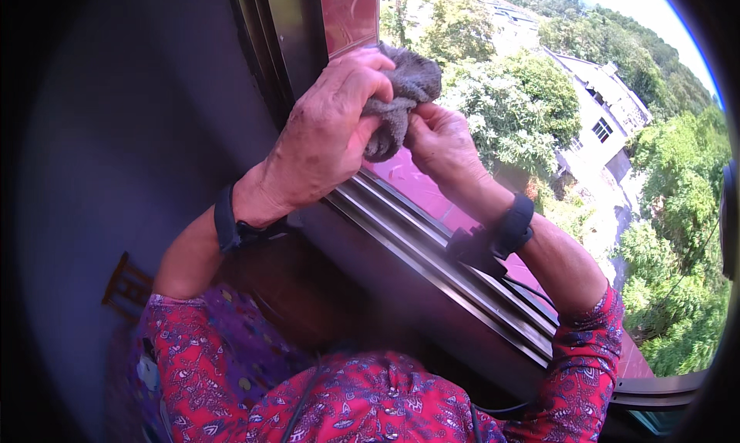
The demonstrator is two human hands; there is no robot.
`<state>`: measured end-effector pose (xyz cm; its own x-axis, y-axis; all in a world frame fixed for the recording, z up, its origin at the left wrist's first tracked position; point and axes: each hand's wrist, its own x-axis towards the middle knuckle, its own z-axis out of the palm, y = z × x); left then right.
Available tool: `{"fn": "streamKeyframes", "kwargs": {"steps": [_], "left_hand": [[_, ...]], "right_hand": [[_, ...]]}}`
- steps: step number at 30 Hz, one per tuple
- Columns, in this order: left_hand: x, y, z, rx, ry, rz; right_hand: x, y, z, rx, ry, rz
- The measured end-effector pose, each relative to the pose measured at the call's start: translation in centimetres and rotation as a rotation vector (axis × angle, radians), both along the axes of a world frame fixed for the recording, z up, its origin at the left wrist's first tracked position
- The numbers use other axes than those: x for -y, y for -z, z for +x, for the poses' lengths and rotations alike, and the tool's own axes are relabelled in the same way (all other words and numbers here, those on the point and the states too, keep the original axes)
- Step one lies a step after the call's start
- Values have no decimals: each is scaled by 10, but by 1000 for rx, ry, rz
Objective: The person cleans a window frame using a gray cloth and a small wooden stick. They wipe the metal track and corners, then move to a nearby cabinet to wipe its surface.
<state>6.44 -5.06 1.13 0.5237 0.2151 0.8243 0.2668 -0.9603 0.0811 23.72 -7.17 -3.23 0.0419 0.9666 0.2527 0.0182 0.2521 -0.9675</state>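
A bunched grey cloth [413, 76] is held up between both my hands, above the sill of an open window. My left hand [324, 125] grips it from the left, with the fingers curled over its top and the thumb below. On the lower right side, my right hand [442, 137] pinches a fold of the cloth between thumb and fingertips. Dark bands circle both wrists, and a small dark device hangs at the right one. Beneath the hands runs the metal sliding window track [451, 258].
Beyond the track lies a pink tiled outer ledge [416, 180]. A dark window frame [283, 56] stands at the upper left. Outside are trees [514, 108] and a white building [607, 108] far below. A small brown wooden stool [127, 284] appears at the lower left.
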Motion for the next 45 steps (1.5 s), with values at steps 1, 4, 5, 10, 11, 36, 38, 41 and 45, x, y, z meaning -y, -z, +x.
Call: {"fn": "streamKeyframes", "kwargs": {"steps": [1, 4, 5, 10, 11, 36, 38, 41, 45], "left_hand": [[-2, -21, 16, 84, 75, 120], [10, -74, 49, 225, 144, 313], [16, -80, 50, 244, 143, 209], [3, -93, 48, 46, 336, -611], [1, -67, 68, 221, 66, -522], [167, 110, -49, 585, 652, -1743], [163, 115, -64, 739, 612, -1715], [163, 109, -67, 780, 658, -1738], [163, 107, -65, 487, 547, -1640]], "right_hand": [[6, -22, 18, 92, 80, 100], [32, -69, 66, 235, 196, 222], [42, -78, 74, 336, 232, 206], [110, -111, 143, 397, 214, -2], [118, -111, 153, 436, 176, -40], [120, -31, 52, 1006, -272, 346], [129, -30, 32, 892, -328, 407], [144, -20, 10, 840, -439, 518], [146, 3, -16, 862, -557, 574]]}}
